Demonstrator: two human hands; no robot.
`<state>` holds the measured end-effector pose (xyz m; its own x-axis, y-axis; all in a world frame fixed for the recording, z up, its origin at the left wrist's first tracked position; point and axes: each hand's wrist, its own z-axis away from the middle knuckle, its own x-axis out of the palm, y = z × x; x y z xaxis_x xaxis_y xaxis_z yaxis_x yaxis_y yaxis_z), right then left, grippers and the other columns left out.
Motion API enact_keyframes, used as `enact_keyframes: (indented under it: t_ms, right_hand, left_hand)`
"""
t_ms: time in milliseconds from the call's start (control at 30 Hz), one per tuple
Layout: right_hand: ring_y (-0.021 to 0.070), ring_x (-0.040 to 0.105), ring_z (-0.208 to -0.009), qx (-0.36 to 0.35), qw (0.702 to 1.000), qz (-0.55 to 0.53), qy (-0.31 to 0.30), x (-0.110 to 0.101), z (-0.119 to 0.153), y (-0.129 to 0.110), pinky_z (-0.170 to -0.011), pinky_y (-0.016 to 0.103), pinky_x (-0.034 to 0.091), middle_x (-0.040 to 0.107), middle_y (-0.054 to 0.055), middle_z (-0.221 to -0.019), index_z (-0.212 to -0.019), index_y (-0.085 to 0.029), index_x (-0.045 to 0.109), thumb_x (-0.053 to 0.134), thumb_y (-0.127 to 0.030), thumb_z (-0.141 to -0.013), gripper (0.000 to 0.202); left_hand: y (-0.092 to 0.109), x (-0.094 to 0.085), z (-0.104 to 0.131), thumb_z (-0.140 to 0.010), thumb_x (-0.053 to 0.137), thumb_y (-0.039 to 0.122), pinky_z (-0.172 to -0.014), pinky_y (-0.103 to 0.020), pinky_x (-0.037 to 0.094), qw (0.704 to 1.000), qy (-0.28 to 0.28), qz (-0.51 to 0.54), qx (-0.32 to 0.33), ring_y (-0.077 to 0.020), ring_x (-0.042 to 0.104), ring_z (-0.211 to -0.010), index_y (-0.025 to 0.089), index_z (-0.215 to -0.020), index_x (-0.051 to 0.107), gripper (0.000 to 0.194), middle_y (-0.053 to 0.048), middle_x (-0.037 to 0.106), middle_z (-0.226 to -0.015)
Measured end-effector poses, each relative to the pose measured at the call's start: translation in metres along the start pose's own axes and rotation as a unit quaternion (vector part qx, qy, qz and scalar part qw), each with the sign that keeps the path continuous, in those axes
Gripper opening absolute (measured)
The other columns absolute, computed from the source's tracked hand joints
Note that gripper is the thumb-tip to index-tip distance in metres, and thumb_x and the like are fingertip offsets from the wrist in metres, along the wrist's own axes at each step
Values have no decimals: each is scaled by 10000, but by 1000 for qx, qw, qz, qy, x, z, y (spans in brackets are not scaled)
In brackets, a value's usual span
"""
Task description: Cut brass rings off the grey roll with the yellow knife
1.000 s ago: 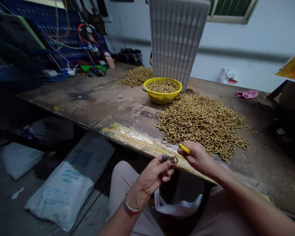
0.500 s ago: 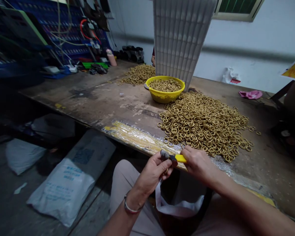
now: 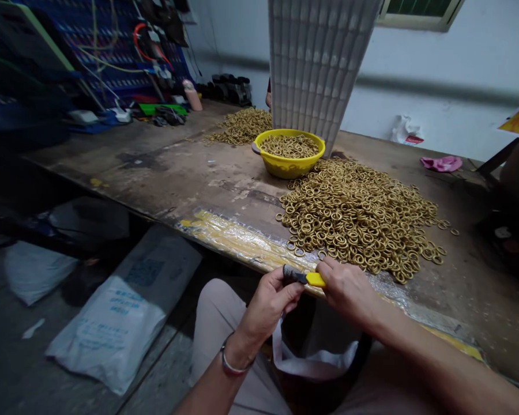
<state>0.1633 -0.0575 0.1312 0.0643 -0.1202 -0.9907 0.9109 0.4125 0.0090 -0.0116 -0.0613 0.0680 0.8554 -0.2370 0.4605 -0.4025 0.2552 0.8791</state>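
My right hand (image 3: 350, 288) is closed around the yellow handle of a utility knife (image 3: 315, 280), its dark front end pointing left. My left hand (image 3: 271, 300) is pinched at that end, thumb and fingers together, with a dark grey cover on the index fingertip. Whatever lies between its fingers is too small or hidden to make out. Both hands are just off the table's front edge, above an open white bag (image 3: 311, 366) at my lap. A large heap of brass-coloured rings (image 3: 358, 213) lies on the table beyond my right hand.
Behind the heap stands a yellow basin (image 3: 288, 167) full of rings, against a tall ribbed grey panel (image 3: 320, 69). A second ring pile (image 3: 244, 125) lies farther back, near a partly hidden person. Clear tape covers the table edge (image 3: 233, 236). White sacks (image 3: 112, 328) lie on the floor.
The knife and my left fingertips have shifted slightly against each other, and more of the knife's dark end now shows. The view has turned a little; the rings look unchanged.
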Motion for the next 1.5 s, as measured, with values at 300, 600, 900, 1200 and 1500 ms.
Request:
enact_keyframes:
  t_ms: [300, 600, 900, 1200, 1500]
  right_hand:
    - [173, 626, -739, -14, 1000, 1, -8, 5, -9, 0, -585, 254, 367, 655, 78, -974, -1010, -181, 577, 425, -217, -955, 166]
    - [197, 657, -851, 184, 983, -6, -24, 17, -29, 56, -677, 253, 389, 709, 98, -947, -979, -170, 633, 474, -166, -890, 182]
    - [217, 651, -876, 98, 994, -33, -20, 42, -57, 34, -726, 265, 426, 690, 138, -989, -956, -129, 667, 491, -191, -873, 204]
    - [72, 409, -422, 95, 853, -513, -23, 19, -38, 25, -433, 182, 310, 482, -63, -501, -782, -156, 600, 529, -320, -822, 183]
    - [48, 318, -360, 52, 680, -725, -96, 13, -26, 3, -370, 174, 261, 419, -100, -436, -738, -184, 512, 670, -594, -725, 440]
  left_hand:
    - [6, -5, 1, -810, 673, 298, -450, -194, 235, 994, -19, -107, 28, -64, 290, -502, 153, -835, 593, 167, 55, 389, -604]
    - [17, 12, 16, -731, 650, 145, -683, -241, 387, 964, -131, -226, 45, -140, 479, -731, 153, -708, 577, 77, -5, 541, -747]
    - [-58, 9, 20, -675, 722, 220, -689, -285, 414, 900, -87, -427, -16, -205, 571, -777, 184, -835, 554, 235, -20, 628, -810]
    - [-23, 6, 4, -823, 648, 430, -521, -227, 447, 998, 25, -43, -38, -140, 610, -624, 147, -995, 552, 345, -84, 693, -878]
    - [-10, 3, -2, -727, 817, 292, -514, -161, 441, 975, -9, 211, -74, -65, 554, -562, 127, -896, 626, 304, -14, 640, -728]
